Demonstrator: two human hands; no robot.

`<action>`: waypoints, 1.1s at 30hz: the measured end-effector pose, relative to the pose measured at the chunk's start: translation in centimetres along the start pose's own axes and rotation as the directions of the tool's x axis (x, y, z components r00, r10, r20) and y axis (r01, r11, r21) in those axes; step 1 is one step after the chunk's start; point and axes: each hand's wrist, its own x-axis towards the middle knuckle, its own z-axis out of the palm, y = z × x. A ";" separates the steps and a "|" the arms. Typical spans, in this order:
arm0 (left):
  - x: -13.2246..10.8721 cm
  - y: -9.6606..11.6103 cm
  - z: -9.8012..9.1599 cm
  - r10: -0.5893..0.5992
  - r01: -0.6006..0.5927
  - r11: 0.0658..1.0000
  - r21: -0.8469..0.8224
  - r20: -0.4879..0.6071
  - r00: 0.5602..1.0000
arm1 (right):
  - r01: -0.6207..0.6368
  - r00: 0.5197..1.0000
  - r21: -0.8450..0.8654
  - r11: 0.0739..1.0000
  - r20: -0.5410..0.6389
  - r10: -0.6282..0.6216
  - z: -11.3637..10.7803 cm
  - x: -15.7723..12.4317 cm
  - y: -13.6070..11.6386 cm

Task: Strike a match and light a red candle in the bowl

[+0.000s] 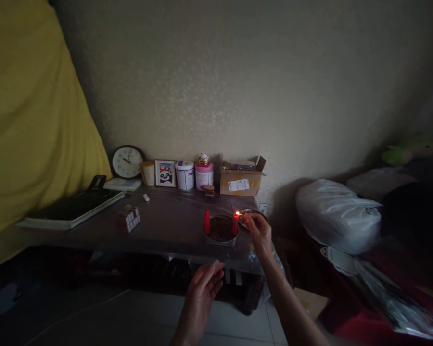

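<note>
Red candle (235,225) stands just left of the right hand (260,235) — which is pinching a lit match (241,215).

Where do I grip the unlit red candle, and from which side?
Likely best mid-shaft, from the left: the unlit red candle stands slim and upright at the left edge of the round container, and the flame is opposite, at the other candle.

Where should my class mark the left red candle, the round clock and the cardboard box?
Left red candle (207,222): head view, middle of its side.
Round clock (127,162): head view, centre of its dial.
Cardboard box (239,185): head view, label on its front.
</note>
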 end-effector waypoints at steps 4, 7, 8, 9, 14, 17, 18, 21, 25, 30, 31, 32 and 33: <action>0.1 -0.1 -0.1 0.001 -0.001 1.000 -0.010 -0.009 1.000 | -0.006 1.000 0.023 1.000 0.014 0.006 0.0 0.0 0.0; 0.0 -0.1 0.0 0.008 -0.008 1.000 -0.012 -0.010 1.000 | -0.006 1.000 0.035 0.999 0.017 0.005 -0.1 0.0 0.0; 0.0 -0.1 0.0 0.006 -0.006 1.000 -0.008 -0.014 1.000 | -0.005 1.000 0.036 0.999 0.016 0.004 -0.1 0.0 -0.1; -0.1 0.0 0.0 0.003 -0.003 1.000 -0.003 -0.018 1.000 | -0.004 1.000 0.036 0.999 0.013 0.004 -0.1 0.0 0.0; 0.0 0.0 0.0 0.002 -0.002 1.000 -0.002 -0.007 1.000 | -0.004 1.000 0.035 0.999 0.001 0.004 0.0 0.1 0.0; 0.1 0.0 -0.1 -0.001 0.001 1.000 -0.004 -0.008 1.000 | -0.012 1.000 0.055 0.998 0.001 0.012 -0.1 0.2 -0.5; 0.1 0.0 -0.1 -0.002 0.002 1.000 -0.007 -0.008 1.000 | -0.014 1.000 0.070 0.997 0.006 0.013 -0.2 0.2 -0.9; 0.0 0.0 -0.1 -0.008 0.008 1.000 -0.015 -0.001 1.000 | -0.031 0.999 0.135 0.990 0.020 0.029 -0.9 0.3 -2.2; 0.0 0.0 0.0 -0.015 0.015 1.000 -0.019 0.007 1.000 | -0.060 0.998 0.172 0.983 0.019 0.057 -1.4 0.4 -3.4; 0.1 -0.1 -0.1 -0.018 0.018 1.000 -0.025 0.013 1.000 | -0.080 0.995 0.227 0.971 0.073 0.065 -1.4 0.2 -4.3; 0.1 -0.1 -0.1 -0.016 0.016 0.999 -0.028 0.013 1.000 | -0.089 0.994 0.255 0.963 0.080 0.070 -1.6 0.2 -4.5; 0.1 -0.1 -0.1 -0.015 0.015 0.999 -0.031 0.013 1.000 | -0.102 0.993 0.287 0.952 0.086 0.080 -1.9 0.3 -4.7; 0.1 -0.1 -0.2 -0.014 0.014 0.999 -0.032 0.012 1.000 | -0.115 0.992 0.319 0.941 0.091 0.091 -2.4 0.4 -4.9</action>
